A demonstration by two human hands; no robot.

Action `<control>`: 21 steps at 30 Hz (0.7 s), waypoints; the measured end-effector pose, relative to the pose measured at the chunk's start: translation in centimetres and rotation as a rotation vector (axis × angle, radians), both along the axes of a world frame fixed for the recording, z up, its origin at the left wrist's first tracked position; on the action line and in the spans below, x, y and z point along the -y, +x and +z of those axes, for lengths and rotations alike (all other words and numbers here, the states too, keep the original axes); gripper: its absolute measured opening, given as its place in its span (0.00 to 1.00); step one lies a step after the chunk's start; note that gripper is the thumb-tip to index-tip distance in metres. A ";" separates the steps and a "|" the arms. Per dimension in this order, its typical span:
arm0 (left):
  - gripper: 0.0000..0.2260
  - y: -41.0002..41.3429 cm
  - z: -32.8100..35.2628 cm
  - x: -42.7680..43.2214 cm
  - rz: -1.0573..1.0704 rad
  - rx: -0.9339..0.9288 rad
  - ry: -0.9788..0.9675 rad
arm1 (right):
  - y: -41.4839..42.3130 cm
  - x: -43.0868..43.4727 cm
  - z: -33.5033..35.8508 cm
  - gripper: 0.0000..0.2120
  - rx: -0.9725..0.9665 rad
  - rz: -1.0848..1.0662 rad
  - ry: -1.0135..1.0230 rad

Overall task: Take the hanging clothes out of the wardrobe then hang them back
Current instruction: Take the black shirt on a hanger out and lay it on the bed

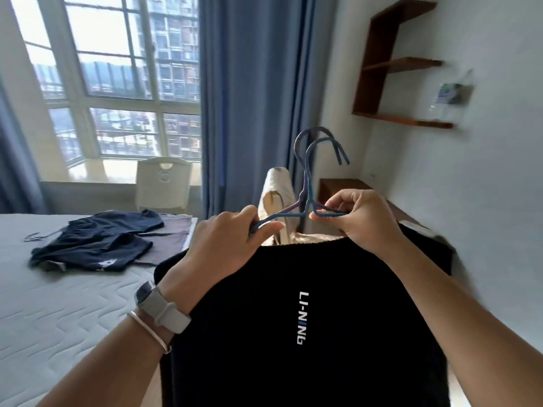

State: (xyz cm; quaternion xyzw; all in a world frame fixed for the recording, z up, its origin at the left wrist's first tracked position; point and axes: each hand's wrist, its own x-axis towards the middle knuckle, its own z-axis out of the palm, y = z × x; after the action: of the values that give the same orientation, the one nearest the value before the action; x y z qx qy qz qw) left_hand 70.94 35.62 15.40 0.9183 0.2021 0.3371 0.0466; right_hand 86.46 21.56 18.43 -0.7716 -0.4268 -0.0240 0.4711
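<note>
The person stands by the bed, holding up 2 thin blue and purple wire hangers (306,201) stacked together, hooks pointing up and to the right. The left hand (229,242) pinches the left shoulder bar, its fingers (249,220) curled tight round the wire. The right hand (361,221) pinches the right bar close to the neck in the same way. I judge this 2-handed hold keeps the pair level so the garments do not slide off. A black knit top with white LI-NING lettering (293,274) hangs from them toward the person, with a cream fabric garment (276,192) behind it. A pile of dark navy clothes (97,245) lies with its own wire hanger on the white quilted mattress (44,318), so the taking-out looks well along. The wardrobe is out of view.
</note>
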 end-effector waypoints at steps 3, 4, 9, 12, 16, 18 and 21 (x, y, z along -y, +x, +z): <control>0.30 0.4 -1.0 -5.5 0.075 0.063 0.005 | 2.7 -6.3 -0.3 0.11 -0.033 0.121 0.002; 0.32 0.4 -1.6 -7.4 0.106 0.082 0.025 | 3.6 -8.3 -0.5 0.11 -0.047 0.169 0.013; 0.38 0.8 -4.3 -15.4 0.295 0.120 0.050 | 7.4 -19.4 -2.3 0.13 -0.052 0.387 -0.019; 0.29 1.9 -5.4 -19.2 0.423 0.163 0.061 | 9.7 -26.5 -3.6 0.13 -0.012 0.495 -0.072; 0.32 3.3 -6.6 -24.2 0.654 0.154 0.067 | 13.0 -35.9 -5.3 0.17 0.073 0.700 -0.228; 0.34 3.6 -7.0 -26.5 0.779 0.160 0.069 | 14.8 -40.4 -6.2 0.22 0.143 0.786 -0.299; 0.32 3.2 -6.9 -29.4 0.941 0.191 0.070 | 16.8 -46.4 -7.1 0.24 0.190 0.891 -0.458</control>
State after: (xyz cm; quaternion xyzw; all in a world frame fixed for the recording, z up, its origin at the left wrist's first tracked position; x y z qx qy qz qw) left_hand 74.14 65.00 8.50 0.6931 0.5790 0.4112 -0.1236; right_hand 103.31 67.96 11.37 -0.5924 -0.7497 0.2033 0.2136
